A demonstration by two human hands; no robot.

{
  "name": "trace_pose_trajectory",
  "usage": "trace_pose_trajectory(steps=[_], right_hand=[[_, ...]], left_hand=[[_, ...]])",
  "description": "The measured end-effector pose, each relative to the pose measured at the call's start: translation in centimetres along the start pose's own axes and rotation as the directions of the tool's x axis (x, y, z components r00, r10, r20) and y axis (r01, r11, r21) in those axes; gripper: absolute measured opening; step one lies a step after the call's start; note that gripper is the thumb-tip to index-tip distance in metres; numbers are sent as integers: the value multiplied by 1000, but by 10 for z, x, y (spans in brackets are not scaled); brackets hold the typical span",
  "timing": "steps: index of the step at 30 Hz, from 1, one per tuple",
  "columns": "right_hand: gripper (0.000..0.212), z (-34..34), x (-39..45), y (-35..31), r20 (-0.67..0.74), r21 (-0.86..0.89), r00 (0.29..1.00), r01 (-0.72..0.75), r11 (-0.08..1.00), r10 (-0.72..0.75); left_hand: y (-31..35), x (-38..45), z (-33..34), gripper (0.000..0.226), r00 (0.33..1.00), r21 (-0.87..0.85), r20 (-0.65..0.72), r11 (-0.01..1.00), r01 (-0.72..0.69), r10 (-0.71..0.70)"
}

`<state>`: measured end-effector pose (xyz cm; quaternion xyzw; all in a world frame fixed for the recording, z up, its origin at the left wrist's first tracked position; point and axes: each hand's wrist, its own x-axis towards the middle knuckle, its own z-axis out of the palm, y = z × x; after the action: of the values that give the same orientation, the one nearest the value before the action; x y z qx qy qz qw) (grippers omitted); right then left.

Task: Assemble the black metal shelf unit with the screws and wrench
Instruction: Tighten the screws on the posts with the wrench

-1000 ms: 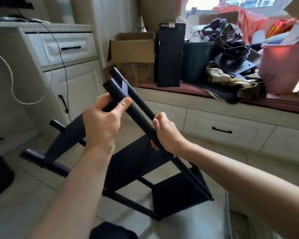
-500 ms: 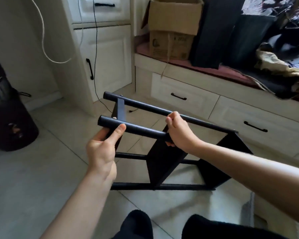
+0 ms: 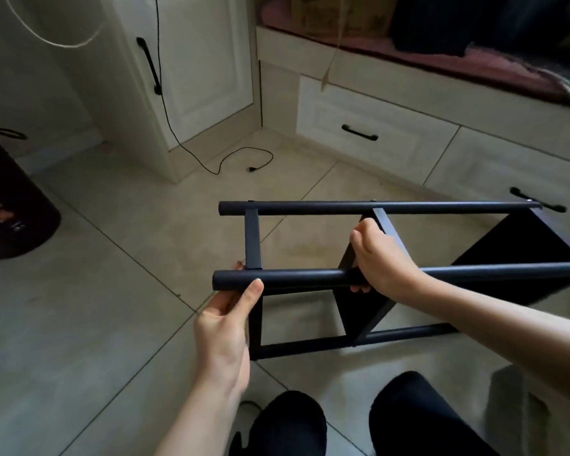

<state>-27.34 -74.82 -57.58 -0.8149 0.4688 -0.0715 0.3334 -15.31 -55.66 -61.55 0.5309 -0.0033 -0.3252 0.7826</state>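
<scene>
Far to the left of the shelf unit (image 3: 359, 278) we see a dark round bin (image 3: 10, 209) standing on the tiled floor (image 3: 96, 291). Behind the shelf unit, to its left, stands a white cabinet (image 3: 204, 60) with a black handle (image 3: 149, 65); a thin black cable (image 3: 191, 149) hangs down its front and curls on the floor between the cabinet and the shelf unit.

The shelf unit lies on its side on the floor in front of our knees (image 3: 290, 422), its long round tubes running left to right. The far tube (image 3: 375, 207) and the near tube (image 3: 293, 279) are joined at the left end by a short flat crossbar (image 3: 253, 238). Lower tubes rest on the floor beneath.

Our left hand (image 3: 224, 324) holds the left end of the near tube: the thumb (image 3: 252, 294) lies across its front and the fingertips (image 3: 238, 266) show just behind it, so the grip is wrapped around the tube. Right of that, our right hand (image 3: 380, 258) grips the same tube near its middle, fingers curled under it, just beside a black shelf panel (image 3: 359, 307) that stands on edge. A second black panel (image 3: 520, 255) sits at the right end of the shelf unit.

Behind the shelf unit runs a row of white drawers (image 3: 375, 126) with black handles, topped by a reddish cushion (image 3: 474, 64).
</scene>
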Motion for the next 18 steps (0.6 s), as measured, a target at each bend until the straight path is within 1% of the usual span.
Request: trace_pose_trajectory(steps=[2, 4, 8, 10, 12, 14, 16, 18], right_hand=[[18, 2, -3, 6, 12, 1, 1000, -10, 1000, 10], [22, 4, -6, 10, 36, 37, 999, -29, 999, 28], [20, 13, -7, 15, 68, -15, 997, -23, 1000, 24], [23, 18, -6, 15, 56, -1, 998, -7, 1000, 8], [25, 23, -3, 14, 51, 27, 998, 27, 999, -28], [22, 26, 1, 10, 43, 57, 996, 81, 995, -83], [17, 28, 5, 5, 11, 107, 988, 150, 983, -152], [19, 30, 9, 1, -30, 152, 971, 239, 959, -237]], left_hand=[[-10, -1, -5, 59, 1000, 17, -11, 1000, -16, 16], [-17, -3, -10, 64, 1000, 16, -28, 1000, -14, 15], [-25, -1, -21, 61, 999, 7, -36, 1000, 24, -24], [-26, -3, -26, 55, 999, 2, -40, 999, 36, -36], [-27, -3, -30, 52, 999, 14, -35, 999, 42, -42], [-28, -3, -32, 50, 999, 34, -9, 998, 44, -43], [-26, -2, -34, 52, 999, 44, 17, 998, 36, -37], [-23, 1, -37, 57, 999, 46, 27, 999, 28, -29]])
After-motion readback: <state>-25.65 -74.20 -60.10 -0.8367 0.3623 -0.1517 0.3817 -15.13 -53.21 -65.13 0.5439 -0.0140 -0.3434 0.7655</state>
